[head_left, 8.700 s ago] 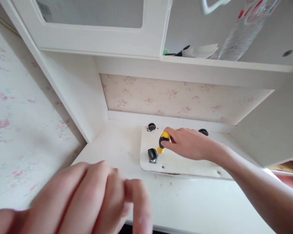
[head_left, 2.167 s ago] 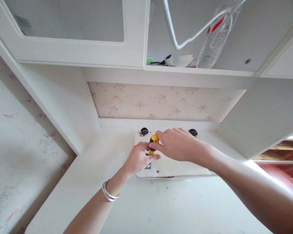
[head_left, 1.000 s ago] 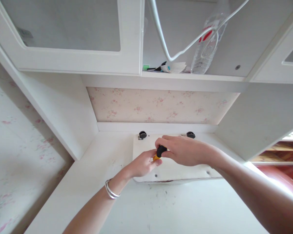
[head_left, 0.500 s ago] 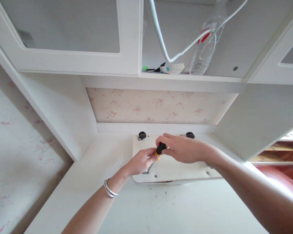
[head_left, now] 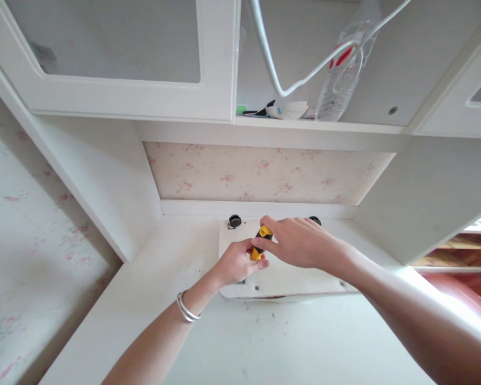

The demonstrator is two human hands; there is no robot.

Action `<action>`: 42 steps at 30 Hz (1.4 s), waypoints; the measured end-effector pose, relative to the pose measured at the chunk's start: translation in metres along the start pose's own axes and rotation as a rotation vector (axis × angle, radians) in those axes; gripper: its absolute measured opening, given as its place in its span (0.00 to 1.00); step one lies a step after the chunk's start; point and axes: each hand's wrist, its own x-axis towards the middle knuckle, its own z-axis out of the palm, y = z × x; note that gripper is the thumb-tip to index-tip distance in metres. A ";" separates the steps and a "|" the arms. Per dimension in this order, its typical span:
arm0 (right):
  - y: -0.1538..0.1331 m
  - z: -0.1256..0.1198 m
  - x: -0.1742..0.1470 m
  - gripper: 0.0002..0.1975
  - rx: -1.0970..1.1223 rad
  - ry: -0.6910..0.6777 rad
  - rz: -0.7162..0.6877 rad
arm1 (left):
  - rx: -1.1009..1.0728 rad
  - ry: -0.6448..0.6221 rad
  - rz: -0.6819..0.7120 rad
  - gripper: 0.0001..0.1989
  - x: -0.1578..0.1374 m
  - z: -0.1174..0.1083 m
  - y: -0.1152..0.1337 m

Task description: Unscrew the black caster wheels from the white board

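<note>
A yellow-and-black screwdriver (head_left: 263, 232) sits between my two hands, its shaft hidden. My right hand (head_left: 299, 240) grips the upper part of the handle. My left hand (head_left: 237, 262) closes thumb and fingers round the handle's lower yellow end, and a silver bangle (head_left: 187, 307) circles that wrist. Below them lies a white board (head_left: 300, 278) with a worn front edge. Black caster wheels (head_left: 234, 221) are fixed along its far side, the right one partly behind my right hand. A metal fitting (head_left: 240, 282) shows just under my left hand.
The board rests on a white desk top (head_left: 184, 240) between side panels. Overhead are a cabinet door (head_left: 220, 64) and an open shelf (head_left: 304, 122) with a plastic bottle (head_left: 336, 85) and small items. A white cable (head_left: 280, 91) hangs in front.
The screwdriver handle has turned, showing more yellow at its top. My left fingers have shifted on its lower end, with fingertips now reaching past it. The view has moved slightly.
</note>
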 end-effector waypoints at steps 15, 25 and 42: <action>-0.001 0.008 -0.004 0.22 -0.145 0.035 0.003 | -0.036 0.063 0.034 0.15 -0.002 0.005 0.005; -0.001 0.005 -0.004 0.25 0.002 0.068 0.043 | -0.048 0.128 -0.011 0.15 -0.004 0.006 -0.003; -0.013 0.005 -0.007 0.18 -0.078 0.015 -0.061 | -0.113 0.026 0.059 0.12 -0.004 0.007 -0.007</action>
